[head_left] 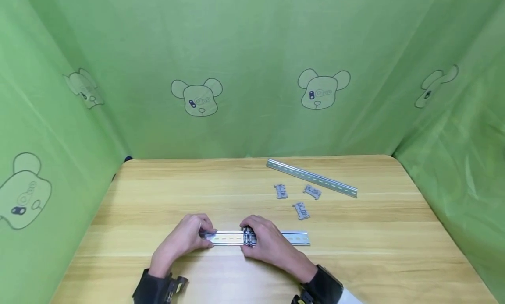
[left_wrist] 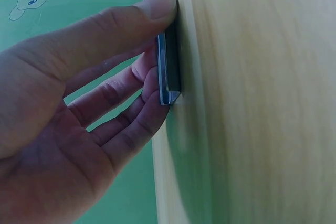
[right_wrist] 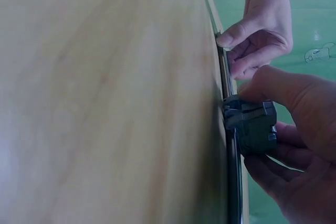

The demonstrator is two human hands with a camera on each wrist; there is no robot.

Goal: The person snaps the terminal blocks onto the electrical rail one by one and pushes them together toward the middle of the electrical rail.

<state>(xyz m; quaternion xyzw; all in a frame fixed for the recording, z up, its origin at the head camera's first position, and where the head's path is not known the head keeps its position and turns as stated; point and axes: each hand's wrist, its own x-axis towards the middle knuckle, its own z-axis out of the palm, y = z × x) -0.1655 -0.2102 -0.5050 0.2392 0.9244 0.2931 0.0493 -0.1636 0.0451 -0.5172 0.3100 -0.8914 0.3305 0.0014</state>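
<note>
Green fabric walls (head_left: 256, 72) with printed bear faces (head_left: 201, 100) around a wood-grain tabletop (head_left: 375, 234)

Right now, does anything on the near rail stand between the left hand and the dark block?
Nothing visible: the near rail lies bare between the left hand and the dark block, which the right hand grips.

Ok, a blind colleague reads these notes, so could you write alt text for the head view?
A person's left hand grips one end of a slotted metal rail on a wooden table, while the right hand holds small dark blocks at the rail's middle. Beyond lie three loose gray pieces and a second rail.
</note>
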